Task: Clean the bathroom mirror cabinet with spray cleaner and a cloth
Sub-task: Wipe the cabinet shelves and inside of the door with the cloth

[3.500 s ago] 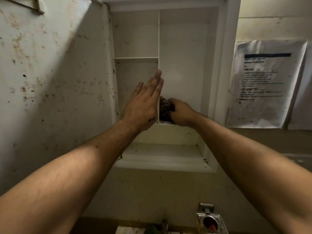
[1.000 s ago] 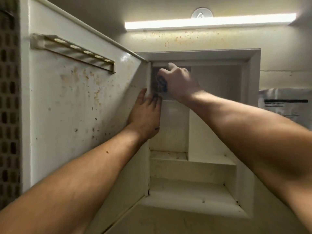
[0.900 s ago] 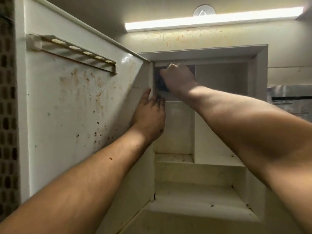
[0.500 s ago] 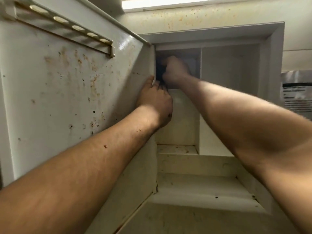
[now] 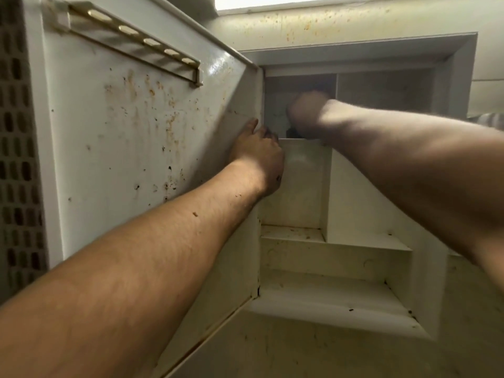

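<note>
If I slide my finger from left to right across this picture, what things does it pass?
Gridded wall panel → open cabinet door → left hand → right hand, gripping a dark cloth → cabinet's right frame.

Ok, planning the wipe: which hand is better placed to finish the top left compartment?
Likely right. The right hand is inside it, holding the dark cloth; the left hand rests empty on the door edge.
</note>
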